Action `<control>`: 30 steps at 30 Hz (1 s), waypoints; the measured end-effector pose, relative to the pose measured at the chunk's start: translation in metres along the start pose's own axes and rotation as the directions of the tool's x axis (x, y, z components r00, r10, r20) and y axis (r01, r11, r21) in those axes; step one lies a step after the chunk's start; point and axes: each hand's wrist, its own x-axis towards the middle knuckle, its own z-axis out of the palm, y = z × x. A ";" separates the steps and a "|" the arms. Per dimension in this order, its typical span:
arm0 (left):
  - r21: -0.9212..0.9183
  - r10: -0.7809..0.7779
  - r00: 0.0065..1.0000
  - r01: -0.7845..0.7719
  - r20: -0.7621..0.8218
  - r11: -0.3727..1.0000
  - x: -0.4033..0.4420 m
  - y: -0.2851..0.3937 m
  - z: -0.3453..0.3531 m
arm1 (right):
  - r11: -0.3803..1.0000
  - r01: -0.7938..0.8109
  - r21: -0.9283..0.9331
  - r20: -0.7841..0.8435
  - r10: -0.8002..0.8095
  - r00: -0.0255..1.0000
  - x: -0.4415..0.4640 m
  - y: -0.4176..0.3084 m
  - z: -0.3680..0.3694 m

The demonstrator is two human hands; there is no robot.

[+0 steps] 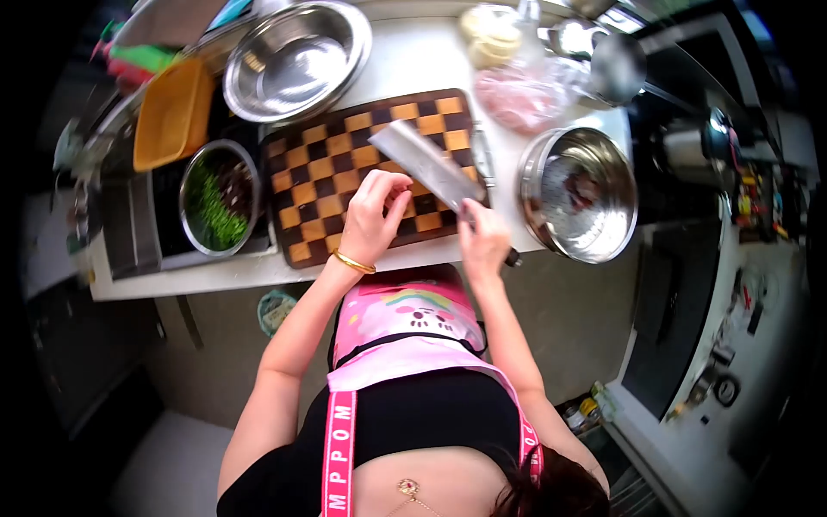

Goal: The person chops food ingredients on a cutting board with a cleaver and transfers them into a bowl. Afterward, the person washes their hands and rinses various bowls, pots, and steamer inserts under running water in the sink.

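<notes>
My right hand (484, 241) grips the handle of a cleaver (422, 162), whose broad metal blade points up and to the left over the checkered cutting board (297, 189). To the left of the blade, my left hand (372, 220) is above the board with its fingers curled in and the thumb close to them. Anything small between those fingers is hidden from me. The blade looks slightly smeared by motion, and I cannot tell whether it touches the wood.
A steel bowl with chopped greens (215, 214) stands left of the board, near an orange basin (175, 112). A large steel bowl (301, 65) sits behind. To the right are a steel pot (594, 215) with reddish pieces and a plastic bag (521, 95) with pinkish contents.
</notes>
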 end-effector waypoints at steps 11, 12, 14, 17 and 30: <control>0.168 0.272 0.612 -0.563 0.743 0.809 0.109 0.099 0.275 | 0.971 0.063 0.233 -0.166 -0.024 0.986 -0.003 0.025 0.015; 0.194 0.182 0.601 -0.506 0.779 0.841 0.114 0.097 0.293 | 0.954 0.073 0.290 -0.159 -0.027 0.987 0.004 0.026 0.008; 0.161 0.178 0.631 -0.442 0.755 0.883 0.112 0.089 0.308 | 0.936 0.061 0.346 -0.129 -0.017 0.992 0.006 0.014 -0.011; 0.162 0.080 0.761 -0.237 0.644 0.958 0.116 0.075 0.331 | 0.935 0.087 0.344 -0.160 -0.033 0.987 0.003 0.024 -0.006; -0.060 0.197 0.949 -0.188 0.247 0.980 0.135 0.124 0.086 | 0.977 0.101 0.186 0.084 -0.118 0.990 0.018 0.029 -0.007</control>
